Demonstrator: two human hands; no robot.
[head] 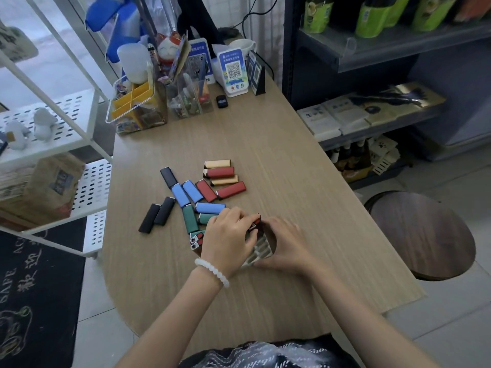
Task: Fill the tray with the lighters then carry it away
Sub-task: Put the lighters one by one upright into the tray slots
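Note:
A small slotted tray (259, 251) stands on the wooden table (265, 144), tilted between my hands. My left hand (228, 241) pinches a red lighter (255, 222) at the tray's top slot. My right hand (285, 244) grips the tray's right side. Two lighters (196, 240) stand at the tray's left end, tops showing. Loose lighters lie beyond: black ones (156, 214), blue ones (191, 192), green ones (190, 219), red ones (230, 190) and tan ones (218, 163). Much of the tray is hidden by my hands.
Clear organisers (138, 107) with stationery, a lucky-cat figure (167, 50), QR code stands (233, 71) and a small black object (221, 101) crowd the table's far end. A white rack (66, 134) stands left, shelving (372, 112) right, and a round dark stool (422, 235) near the table's right edge.

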